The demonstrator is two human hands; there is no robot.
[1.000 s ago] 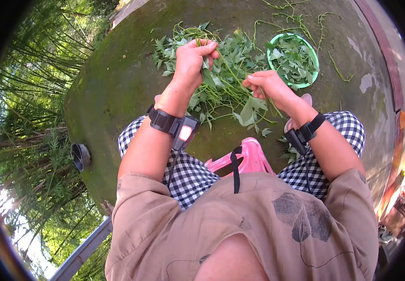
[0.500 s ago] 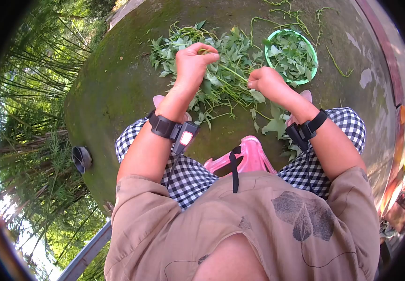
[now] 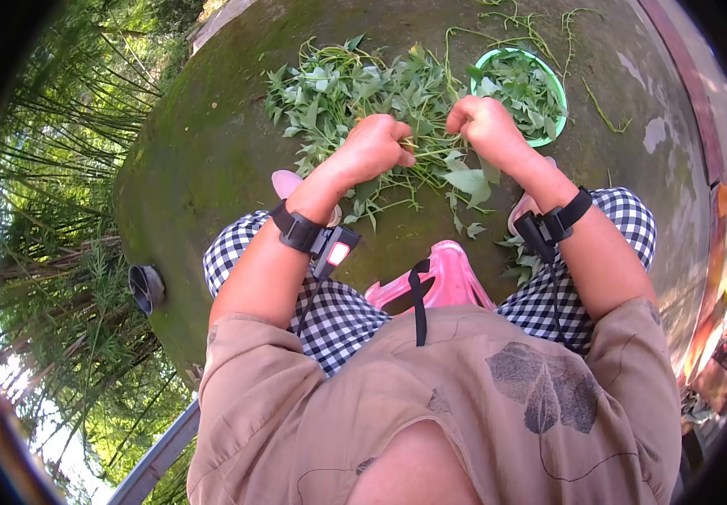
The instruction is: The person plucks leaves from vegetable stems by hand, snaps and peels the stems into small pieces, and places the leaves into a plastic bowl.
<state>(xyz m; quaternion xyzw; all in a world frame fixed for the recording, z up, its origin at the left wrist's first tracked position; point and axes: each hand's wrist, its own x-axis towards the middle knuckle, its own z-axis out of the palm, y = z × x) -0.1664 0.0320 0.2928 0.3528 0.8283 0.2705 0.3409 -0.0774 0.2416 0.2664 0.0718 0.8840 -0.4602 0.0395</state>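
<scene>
My left hand (image 3: 374,149) is closed in a pinch over the front of a heap of leafy green vines (image 3: 321,88), its fingertips on a thin stem. Close by to the right, my right hand (image 3: 490,130) is also pinched shut. From it hangs a leafy sprig with a broad green leaf (image 3: 469,183); the grip itself is partly hidden by the fingers. Just beyond my right hand stands a round basket with a light green rim (image 3: 563,105), filled with picked leaves (image 3: 522,88).
Bare vine stems (image 3: 540,38) lie behind the basket, and another stem (image 3: 603,109) lies to its right. A pink plastic stool (image 3: 452,278) shows between my knees. A dark pot (image 3: 146,288) rests at the left edge of the mossy ground (image 3: 204,185).
My left hand has come down and right, nearer my right hand, which has risen slightly. The stem stretched between them is no longer taut. Leaves now hang below my right hand.
</scene>
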